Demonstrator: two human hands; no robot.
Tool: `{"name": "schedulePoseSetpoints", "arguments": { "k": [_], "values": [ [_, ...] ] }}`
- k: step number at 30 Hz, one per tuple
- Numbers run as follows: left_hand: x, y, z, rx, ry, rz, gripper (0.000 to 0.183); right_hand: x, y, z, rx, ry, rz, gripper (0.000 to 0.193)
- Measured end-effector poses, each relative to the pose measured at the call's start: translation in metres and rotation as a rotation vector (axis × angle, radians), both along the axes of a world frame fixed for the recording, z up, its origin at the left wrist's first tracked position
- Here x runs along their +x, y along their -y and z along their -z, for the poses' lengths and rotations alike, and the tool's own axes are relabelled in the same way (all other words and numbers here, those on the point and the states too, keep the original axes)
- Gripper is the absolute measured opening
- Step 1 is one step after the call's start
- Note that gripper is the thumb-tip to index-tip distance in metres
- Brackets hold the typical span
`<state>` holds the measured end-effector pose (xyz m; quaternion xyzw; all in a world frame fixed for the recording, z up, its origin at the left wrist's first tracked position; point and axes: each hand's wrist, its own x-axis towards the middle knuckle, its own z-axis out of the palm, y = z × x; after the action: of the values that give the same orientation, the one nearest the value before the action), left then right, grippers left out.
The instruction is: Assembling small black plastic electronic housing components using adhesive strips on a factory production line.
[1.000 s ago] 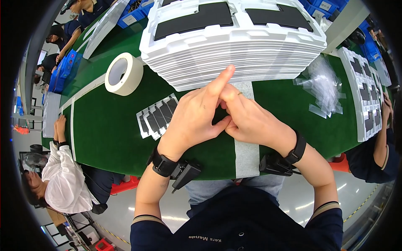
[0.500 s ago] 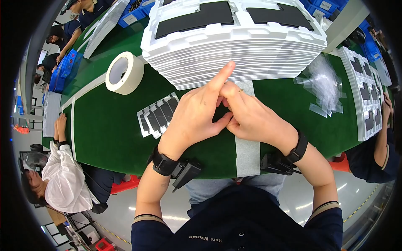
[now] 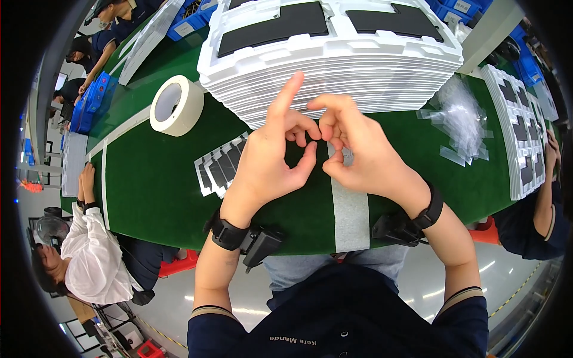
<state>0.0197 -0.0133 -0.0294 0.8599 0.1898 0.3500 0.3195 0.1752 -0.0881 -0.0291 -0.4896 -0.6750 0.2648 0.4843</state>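
Note:
My left hand (image 3: 268, 152) hovers over the green table in front of the tray stack. Its index finger points up, the other fingers curl loosely, and the thumb stands apart. Facing it, my right hand (image 3: 367, 149) has its fingers bent, with a gap to the thumb. I see nothing held in either hand; the curled fingertips nearly meet. Beyond them rises a tall stack of white plastic trays (image 3: 334, 77), the top one carrying flat black pieces (image 3: 394, 22). A clear sheet with black strips (image 3: 218, 170) lies beside my left wrist, partly covered by it.
A roll of cream tape (image 3: 190, 107) stands on the left. A heap of clear film pieces (image 3: 462, 122) lies on the right, before another tray of black parts (image 3: 518, 134). Blue bins (image 3: 95, 98) line the edges. A grey post (image 3: 492, 36) rises far right. Co-workers sit at both sides.
My hands have come slightly apart from where their fingers were pressed together. The left has shifted left, and the right fingers have loosened and lifted.

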Motion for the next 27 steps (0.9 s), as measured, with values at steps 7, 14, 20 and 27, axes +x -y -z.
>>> {"name": "schedulePoseSetpoints", "arguments": {
  "k": [7, 14, 20, 27],
  "values": [
    [-0.0047, -0.0046, -0.0058, 0.027, 0.158, 0.047, 0.091, 0.0008, 0.0015, -0.0067, -0.107, -0.549, -0.122, 0.061],
    [-0.0060, -0.0027, -0.0085, -0.090, 0.251, 0.058, 0.093, -0.0002, 0.0028, -0.0073, -0.157, -0.697, -0.210, 0.058],
    [-0.0046, -0.0016, -0.0086, -0.169, 0.292, 0.091, 0.095, 0.0036, 0.0023, -0.0059, -0.124, -0.801, -0.259, 0.059],
    [-0.0064, -0.0035, -0.0078, -0.189, 0.303, 0.144, 0.092, 0.0057, 0.0015, -0.0042, -0.201, -0.941, -0.330, 0.061]
  ]
}}
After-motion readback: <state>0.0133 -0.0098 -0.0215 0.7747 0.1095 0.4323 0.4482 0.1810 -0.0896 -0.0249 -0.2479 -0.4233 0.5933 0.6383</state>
